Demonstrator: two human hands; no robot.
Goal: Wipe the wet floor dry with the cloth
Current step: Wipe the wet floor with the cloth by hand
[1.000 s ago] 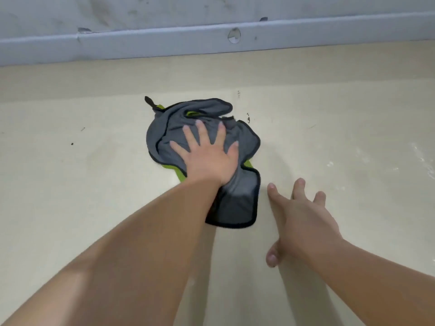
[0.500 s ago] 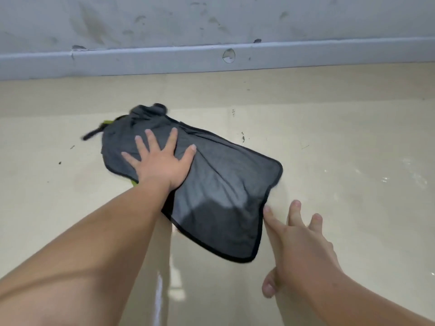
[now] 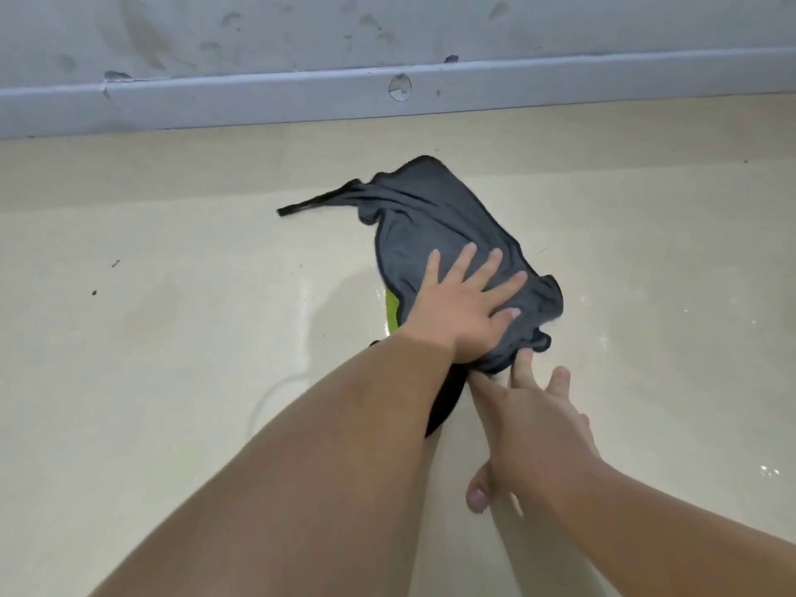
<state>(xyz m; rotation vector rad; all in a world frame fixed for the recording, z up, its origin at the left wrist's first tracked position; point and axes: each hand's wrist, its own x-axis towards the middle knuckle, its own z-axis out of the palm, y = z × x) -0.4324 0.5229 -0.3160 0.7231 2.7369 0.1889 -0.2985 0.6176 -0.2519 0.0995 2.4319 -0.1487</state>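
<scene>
Cloth [image 3: 435, 221] lies bunched on the wet floor [image 3: 172, 338] near the skirting [image 3: 258, 101], grey side up, green showing at its left edge. Your left hand [image 3: 463, 305] presses flat on it, fingers spread, gripping nothing. Your right hand [image 3: 534, 428] rests open on the floor, fingertips touching the cloth's near edge. Water glistens around it.

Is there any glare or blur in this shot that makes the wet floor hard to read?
Head view: glare streaks on the floor left of the cloth; sparkles at right; left hand sharp; skirting bows from the wide lens.
</scene>
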